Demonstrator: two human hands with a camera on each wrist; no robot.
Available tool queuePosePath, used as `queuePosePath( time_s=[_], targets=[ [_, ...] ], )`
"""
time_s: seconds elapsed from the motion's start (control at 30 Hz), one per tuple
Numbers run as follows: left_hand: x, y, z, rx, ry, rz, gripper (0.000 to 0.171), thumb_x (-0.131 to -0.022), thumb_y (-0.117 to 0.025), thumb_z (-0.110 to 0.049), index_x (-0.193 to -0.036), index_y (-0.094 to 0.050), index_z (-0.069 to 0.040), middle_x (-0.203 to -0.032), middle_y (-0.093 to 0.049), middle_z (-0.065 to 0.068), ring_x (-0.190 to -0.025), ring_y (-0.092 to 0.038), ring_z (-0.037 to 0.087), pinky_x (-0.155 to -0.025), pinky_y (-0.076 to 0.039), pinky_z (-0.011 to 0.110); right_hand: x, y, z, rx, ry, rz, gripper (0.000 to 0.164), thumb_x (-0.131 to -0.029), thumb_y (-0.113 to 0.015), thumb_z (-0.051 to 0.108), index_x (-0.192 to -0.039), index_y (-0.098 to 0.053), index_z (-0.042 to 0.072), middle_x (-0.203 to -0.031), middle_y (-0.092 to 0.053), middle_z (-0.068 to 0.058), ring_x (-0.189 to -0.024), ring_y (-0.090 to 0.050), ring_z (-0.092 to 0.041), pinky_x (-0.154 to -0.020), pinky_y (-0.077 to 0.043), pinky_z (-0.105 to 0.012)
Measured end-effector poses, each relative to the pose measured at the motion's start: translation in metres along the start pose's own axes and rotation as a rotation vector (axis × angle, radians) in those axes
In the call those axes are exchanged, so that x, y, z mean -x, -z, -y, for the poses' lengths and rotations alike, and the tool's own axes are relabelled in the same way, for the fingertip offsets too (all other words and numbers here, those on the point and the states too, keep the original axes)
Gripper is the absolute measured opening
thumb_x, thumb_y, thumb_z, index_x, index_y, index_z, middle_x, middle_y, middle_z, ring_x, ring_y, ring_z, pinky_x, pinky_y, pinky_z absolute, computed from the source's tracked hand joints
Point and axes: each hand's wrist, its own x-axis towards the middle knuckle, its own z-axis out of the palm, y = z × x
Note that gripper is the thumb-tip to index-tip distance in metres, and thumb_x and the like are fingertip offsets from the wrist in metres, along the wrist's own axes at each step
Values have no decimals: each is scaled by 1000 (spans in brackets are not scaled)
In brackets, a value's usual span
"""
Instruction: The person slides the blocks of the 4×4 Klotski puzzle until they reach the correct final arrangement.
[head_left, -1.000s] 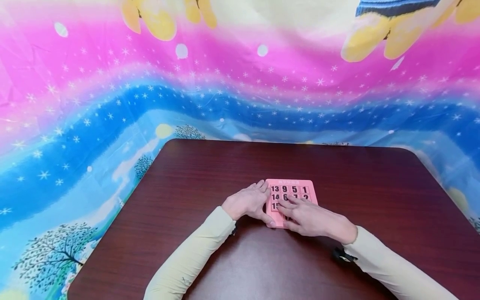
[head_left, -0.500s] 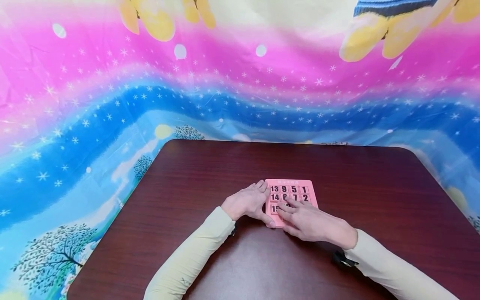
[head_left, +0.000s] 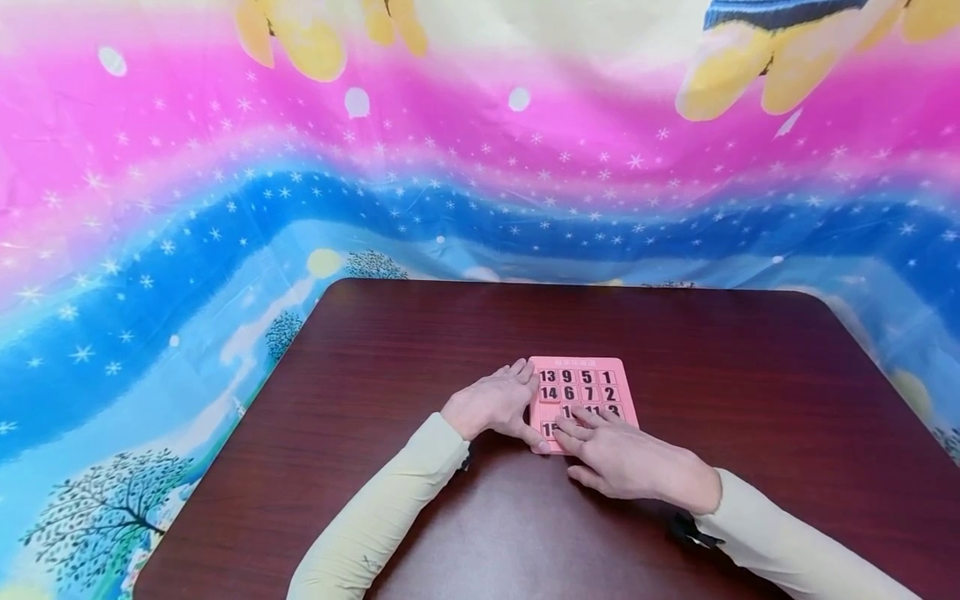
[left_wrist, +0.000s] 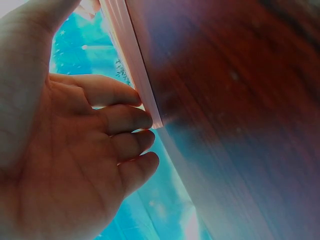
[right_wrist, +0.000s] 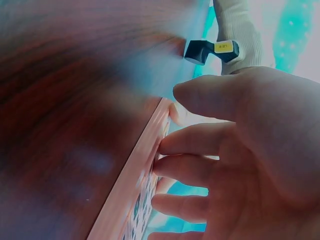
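Note:
A pink number sliding puzzle (head_left: 621, 375) lies flat on the table, its black-numbered tiles facing up. My left hand (head_left: 491, 404) holds its left side, fingertips along the edge and thumb at the near left corner. In the left wrist view, the bent fingers (left_wrist: 132, 120) meet the board's pink side. My right hand (head_left: 630, 454) reaches over the near right part, its fairly straight fingertips on the lower tiles by tile 15 (head_left: 549, 429). A gap shows at the left of the third row, below tile 14 (head_left: 549, 393). Some lower tiles are hidden under the right hand.
The dark brown wooden table (head_left: 420, 333) has rounded corners. Behind and around it hangs a colourful printed cloth (head_left: 450, 167). A black wrist device with a yellow label (right_wrist: 223, 47) sits at the left sleeve.
Tile 15 has slid from the third row to the bottom row, leaving a gap below tile 14. My right hand has drawn slightly toward me; the left hand has stayed put.

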Motion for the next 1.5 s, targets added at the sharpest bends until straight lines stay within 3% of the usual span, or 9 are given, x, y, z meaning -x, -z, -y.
queuePosePath(
  time_s=[0.2,0.47,0.63,1.0,1.5],
  targets=[
    [1,-1,-2,-9,-9,7,116,-70,-69,-75,-153,-30,-4,-163,-22,16,-153,-18,28,-126,-22,36,1,2,0,-3,-15,10,50,-95,-61,34,-138,-57,9,-146,-53,-12,-137,-45,-41,-110,-38,-62],
    [-1,2,-3,-9,-4,18,118,-70,-68,-76,-154,-28,-4,-164,-19,15,-153,-16,27,-126,-19,36,-9,13,-14,-58,-105,42,54,-96,-59,37,-142,-53,9,-148,-50,-13,-141,-39,-41,-112,-33,-67],
    [1,3,-1,17,-3,19,118,-70,-69,-75,-154,-28,-3,-164,-18,16,-153,-15,28,-126,-19,37,-19,16,-23,-68,-83,45,52,-97,-59,34,-141,-53,7,-148,-50,-15,-139,-41,-45,-110,-34,-68],
    [1,5,-1,-29,-12,17,116,-71,-68,-76,-154,-30,-4,-163,-21,15,-153,-16,28,-126,-21,37,-38,14,-37,-108,-110,88,56,-98,-57,33,-145,-48,4,-153,-43,-17,-142,-36,-44,-112,-31,-68],
    [-2,2,0,-29,4,28,117,-70,-67,-78,-154,-30,-5,-164,-20,13,-154,-14,26,-126,-20,36,-39,0,-38,-95,-119,43,53,-98,-57,34,-142,-52,4,-150,-48,-16,-140,-38,-45,-111,-32,-69]
  ],
)
